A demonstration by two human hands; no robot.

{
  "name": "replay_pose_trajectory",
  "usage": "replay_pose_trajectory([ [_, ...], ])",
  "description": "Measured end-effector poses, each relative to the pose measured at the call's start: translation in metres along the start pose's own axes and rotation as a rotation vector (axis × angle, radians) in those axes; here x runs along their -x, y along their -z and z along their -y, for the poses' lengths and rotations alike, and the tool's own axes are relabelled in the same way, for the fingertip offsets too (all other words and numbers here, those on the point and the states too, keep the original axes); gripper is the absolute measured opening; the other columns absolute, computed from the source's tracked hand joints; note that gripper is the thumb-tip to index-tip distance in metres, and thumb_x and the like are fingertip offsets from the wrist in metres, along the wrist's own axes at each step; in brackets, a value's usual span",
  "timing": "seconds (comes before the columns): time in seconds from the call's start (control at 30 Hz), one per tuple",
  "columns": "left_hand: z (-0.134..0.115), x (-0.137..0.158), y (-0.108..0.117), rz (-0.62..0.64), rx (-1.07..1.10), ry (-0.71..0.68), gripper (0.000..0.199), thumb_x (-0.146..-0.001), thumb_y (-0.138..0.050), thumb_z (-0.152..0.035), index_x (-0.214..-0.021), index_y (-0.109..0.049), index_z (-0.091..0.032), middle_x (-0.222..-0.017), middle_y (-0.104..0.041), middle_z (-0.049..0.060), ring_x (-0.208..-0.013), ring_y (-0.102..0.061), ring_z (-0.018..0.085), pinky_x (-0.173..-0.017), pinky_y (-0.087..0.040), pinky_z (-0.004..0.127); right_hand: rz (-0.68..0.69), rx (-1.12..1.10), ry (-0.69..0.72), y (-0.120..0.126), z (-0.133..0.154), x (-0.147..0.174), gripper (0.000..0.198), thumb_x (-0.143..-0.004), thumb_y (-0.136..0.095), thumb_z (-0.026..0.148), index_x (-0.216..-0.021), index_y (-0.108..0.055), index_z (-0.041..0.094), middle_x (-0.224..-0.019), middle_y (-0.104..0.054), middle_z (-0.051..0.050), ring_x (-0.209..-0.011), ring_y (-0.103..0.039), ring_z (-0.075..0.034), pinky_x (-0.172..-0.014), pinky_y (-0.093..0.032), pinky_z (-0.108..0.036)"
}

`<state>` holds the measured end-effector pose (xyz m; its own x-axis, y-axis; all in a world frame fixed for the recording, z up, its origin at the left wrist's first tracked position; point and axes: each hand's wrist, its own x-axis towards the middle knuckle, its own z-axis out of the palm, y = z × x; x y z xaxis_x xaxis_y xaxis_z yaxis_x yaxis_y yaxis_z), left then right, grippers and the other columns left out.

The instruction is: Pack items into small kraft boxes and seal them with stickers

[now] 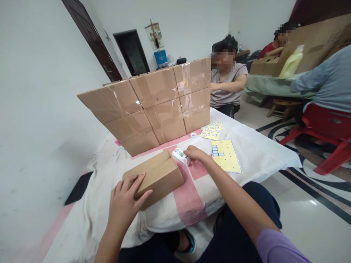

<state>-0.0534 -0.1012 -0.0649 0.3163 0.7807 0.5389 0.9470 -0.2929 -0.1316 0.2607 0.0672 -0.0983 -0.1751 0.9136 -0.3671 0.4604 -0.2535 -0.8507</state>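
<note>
A closed brown cardboard box (161, 182) lies on the table in front of me. My left hand (126, 195) rests on its left end, fingers spread over the top and the thumb against the near side. Just past the box's right end sits a white tape dispenser (180, 155). At the dispenser's right end, my right hand (194, 155) is closed with its fingers curled round that end. Whether a strip of tape is pinched there I cannot make out.
Behind the box stands a wall of taped cardboard boxes (160, 106). Two yellow drawn sheets (229, 160) and a small tape roll (193, 135) lie on the cloth-covered table (263, 146). A co-worker (229, 78) is beyond the wall; a red chair (329, 128) stands right.
</note>
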Motion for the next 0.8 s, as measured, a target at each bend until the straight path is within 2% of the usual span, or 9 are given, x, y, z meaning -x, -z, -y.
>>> replay_pose_trajectory([
  [0.1, -0.001, 0.0, 0.001, 0.015, -0.002, 0.007, 0.055, -0.092, -0.056, -0.058, -0.137, -0.059, -0.027, -0.122, -0.064, 0.008, -0.103, -0.056, 0.028, -0.084, -0.045, 0.041, 0.056, -0.112, 0.003, 0.001, 0.003, 0.004, 0.016, -0.098, -0.047, 0.028, -0.092, -0.052, 0.014, -0.056, -0.065, -0.008, -0.055, -0.07, -0.024, -0.05, -0.055, -0.03],
  [0.3, -0.002, 0.001, 0.001, 0.009, 0.001, 0.007, 0.054, -0.092, -0.057, -0.057, -0.136, -0.059, -0.026, -0.123, -0.064, 0.008, -0.103, -0.056, 0.028, -0.085, -0.045, 0.041, 0.082, -0.271, 0.07, 0.002, -0.008, 0.019, 0.014, -0.102, -0.045, 0.021, -0.09, -0.049, 0.015, -0.063, -0.068, -0.009, -0.066, -0.074, -0.022, -0.059, -0.06, -0.028],
  [0.5, -0.003, 0.001, 0.001, 0.018, -0.003, 0.014, 0.054, -0.09, -0.06, -0.055, -0.135, -0.06, -0.026, -0.123, -0.064, 0.009, -0.105, -0.056, 0.029, -0.086, -0.045, 0.042, -0.021, -0.301, 0.156, -0.011, -0.021, 0.035, 0.025, -0.104, -0.037, 0.017, -0.081, -0.046, 0.017, -0.076, -0.071, -0.007, -0.076, -0.074, -0.013, -0.07, -0.059, -0.021],
  [0.6, -0.003, 0.001, 0.002, 0.013, 0.0, 0.018, 0.053, -0.09, -0.061, -0.055, -0.135, -0.061, -0.026, -0.122, -0.064, 0.009, -0.105, -0.057, 0.029, -0.086, -0.046, 0.042, -0.082, -0.212, 0.109, -0.016, -0.022, 0.038, 0.024, -0.103, -0.041, 0.021, -0.08, -0.049, 0.017, -0.068, -0.068, -0.006, -0.061, -0.07, -0.015, -0.06, -0.056, -0.023],
  [0.7, -0.003, 0.001, 0.002, 0.008, 0.004, 0.013, 0.054, -0.09, -0.06, -0.055, -0.136, -0.06, -0.026, -0.123, -0.064, 0.009, -0.104, -0.057, 0.029, -0.086, -0.046, 0.042, -0.141, -0.073, 0.018, -0.014, -0.028, 0.041, 0.022, -0.099, -0.052, 0.031, -0.082, -0.052, 0.017, -0.049, -0.057, -0.003, -0.04, -0.058, -0.02, -0.044, -0.046, -0.029],
  [0.8, -0.003, 0.001, 0.002, -0.006, 0.0, 0.01, 0.053, -0.091, -0.059, -0.055, -0.135, -0.061, -0.026, -0.122, -0.064, 0.009, -0.104, -0.057, 0.029, -0.086, -0.046, 0.042, -0.18, 0.033, -0.027, -0.006, -0.033, 0.044, 0.026, -0.094, -0.06, 0.038, -0.079, -0.055, 0.017, -0.044, -0.051, -0.001, -0.036, -0.053, -0.02, -0.044, -0.04, -0.03],
])
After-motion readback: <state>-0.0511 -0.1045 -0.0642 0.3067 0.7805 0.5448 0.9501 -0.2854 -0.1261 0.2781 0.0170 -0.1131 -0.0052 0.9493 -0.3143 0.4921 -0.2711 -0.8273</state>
